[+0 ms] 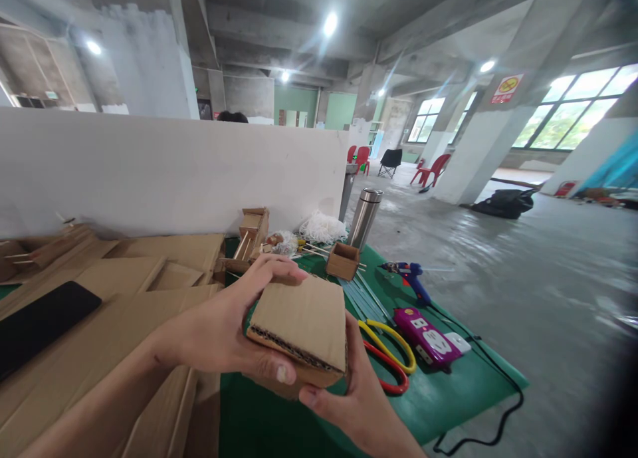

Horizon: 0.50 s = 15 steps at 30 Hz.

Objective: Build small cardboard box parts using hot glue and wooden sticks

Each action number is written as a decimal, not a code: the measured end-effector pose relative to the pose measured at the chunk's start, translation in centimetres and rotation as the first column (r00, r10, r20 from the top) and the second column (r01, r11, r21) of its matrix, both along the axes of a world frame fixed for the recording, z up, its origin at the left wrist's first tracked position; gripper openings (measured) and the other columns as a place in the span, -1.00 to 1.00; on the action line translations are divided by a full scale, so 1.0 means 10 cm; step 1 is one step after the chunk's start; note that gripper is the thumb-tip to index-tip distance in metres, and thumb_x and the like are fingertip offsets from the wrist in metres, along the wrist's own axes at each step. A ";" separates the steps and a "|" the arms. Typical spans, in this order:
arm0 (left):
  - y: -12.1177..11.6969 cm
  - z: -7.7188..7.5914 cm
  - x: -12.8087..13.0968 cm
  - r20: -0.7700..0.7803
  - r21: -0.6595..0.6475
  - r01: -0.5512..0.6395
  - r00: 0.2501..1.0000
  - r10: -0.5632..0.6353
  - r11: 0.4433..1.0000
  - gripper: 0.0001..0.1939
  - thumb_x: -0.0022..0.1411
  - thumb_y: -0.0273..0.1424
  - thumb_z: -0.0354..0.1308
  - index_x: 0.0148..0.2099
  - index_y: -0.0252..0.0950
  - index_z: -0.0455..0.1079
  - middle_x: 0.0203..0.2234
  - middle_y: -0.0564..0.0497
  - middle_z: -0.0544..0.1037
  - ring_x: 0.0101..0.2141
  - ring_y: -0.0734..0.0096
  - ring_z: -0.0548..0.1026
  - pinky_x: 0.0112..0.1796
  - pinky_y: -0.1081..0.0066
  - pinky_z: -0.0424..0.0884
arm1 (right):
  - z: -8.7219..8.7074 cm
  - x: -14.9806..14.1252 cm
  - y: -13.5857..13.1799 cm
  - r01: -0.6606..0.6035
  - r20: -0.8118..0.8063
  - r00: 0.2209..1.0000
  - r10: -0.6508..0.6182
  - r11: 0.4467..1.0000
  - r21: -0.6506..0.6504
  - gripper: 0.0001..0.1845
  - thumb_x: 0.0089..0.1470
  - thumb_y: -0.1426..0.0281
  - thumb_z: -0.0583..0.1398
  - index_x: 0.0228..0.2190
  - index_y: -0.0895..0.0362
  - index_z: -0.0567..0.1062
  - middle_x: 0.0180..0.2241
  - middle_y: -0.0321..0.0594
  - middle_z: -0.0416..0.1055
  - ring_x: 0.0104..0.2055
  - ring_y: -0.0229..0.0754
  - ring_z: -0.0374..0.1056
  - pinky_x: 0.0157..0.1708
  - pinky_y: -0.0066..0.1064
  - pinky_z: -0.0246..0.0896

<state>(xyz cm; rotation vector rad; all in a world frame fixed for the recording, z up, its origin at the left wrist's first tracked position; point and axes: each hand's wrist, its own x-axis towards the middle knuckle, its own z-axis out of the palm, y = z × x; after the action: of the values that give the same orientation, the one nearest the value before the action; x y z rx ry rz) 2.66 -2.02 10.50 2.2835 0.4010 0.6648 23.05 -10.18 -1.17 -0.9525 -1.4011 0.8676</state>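
Note:
A small cardboard box (302, 318) is held up over the green table cover, its flat top facing me and the corrugated edge showing along the front. My left hand (224, 318) grips it from the left, with the thumb on the front side and fingers over the back edge. On the right side my right hand (351, 388) clasps the box, its thumb at the lower front. Scissors with one yellow and one red handle (411, 351) lie just right of my right hand, which hides their blades. Behind the box sits a smaller open cardboard box (343, 261) with sticks poking out.
Cardboard sheets (114, 312) and a black phone-like slab (47, 322) lie at left. To the right are a blue glue gun (411, 277), a purple power strip (429, 338) and a black cable (518, 401). A steel thermos (365, 219) stands behind, beside a white partition (169, 172).

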 end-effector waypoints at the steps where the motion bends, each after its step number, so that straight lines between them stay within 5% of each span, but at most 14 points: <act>1: 0.00 0.00 0.00 -0.001 0.001 0.002 1.000 -0.002 1.000 -0.17 0.00 -0.24 0.46 0.24 -0.08 0.11 0.18 -0.16 0.17 0.23 -0.10 0.17 0.18 0.03 0.19 | 0.00 0.00 0.00 0.003 0.003 1.000 -0.003 1.000 -0.006 -0.01 -0.06 0.16 0.39 0.28 -0.03 0.06 0.24 -0.05 0.18 0.28 0.10 0.16 0.21 -0.06 0.15; 9: 0.00 -0.02 0.00 -0.016 -0.007 -0.017 1.000 0.017 1.000 -0.17 0.01 -0.22 0.46 0.23 -0.07 0.12 0.21 -0.15 0.15 0.27 -0.13 0.11 0.21 0.00 0.14 | 0.00 -0.01 0.00 -0.001 0.005 1.000 0.001 1.000 0.000 -0.02 -0.04 0.14 0.37 0.29 -0.05 0.04 0.27 -0.06 0.15 0.30 0.09 0.13 0.22 -0.06 0.14; 15: 0.02 0.03 -0.09 -0.053 -0.209 -0.001 0.999 -0.011 0.978 0.16 -0.08 0.07 0.41 0.41 0.04 -0.19 0.33 -0.17 0.08 0.28 -0.18 0.14 0.19 -0.06 0.20 | -0.05 0.06 -0.01 0.086 0.139 0.986 -0.092 0.995 0.043 0.03 -0.06 0.19 0.39 0.30 -0.02 -0.02 0.30 0.00 0.09 0.32 0.17 0.07 0.25 0.06 0.06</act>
<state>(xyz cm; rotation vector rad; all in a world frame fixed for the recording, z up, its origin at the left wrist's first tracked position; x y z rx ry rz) 1.79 -1.80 10.82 2.1047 0.4681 0.5329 23.65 -10.25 -1.62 -1.0565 -1.4779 0.7165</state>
